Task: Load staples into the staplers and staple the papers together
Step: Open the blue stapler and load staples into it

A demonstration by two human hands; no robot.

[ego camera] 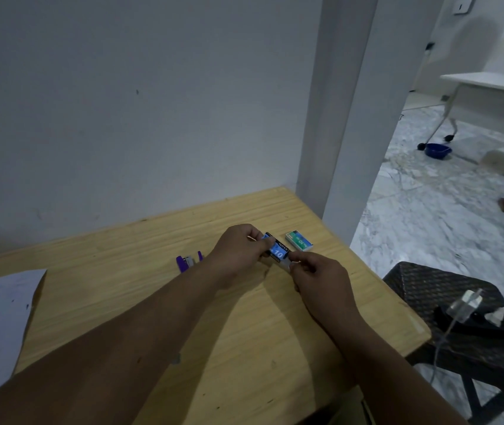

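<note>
Near the frame's centre, the left hand [238, 250] gripped a blue staple box [276, 248] while the right hand [318, 279] pinched its inner tray [287, 264], so I'd say still opening. Next, probably lift out a strip for the purple stapler [188, 262] lying left on the surface [244, 332].

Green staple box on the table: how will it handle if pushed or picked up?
The green staple box lies flat on the wooden table, so it would probably slide rather than roll or tip. It looks like small cardboard: likely light, and easily crushed by a hard grip.
</note>
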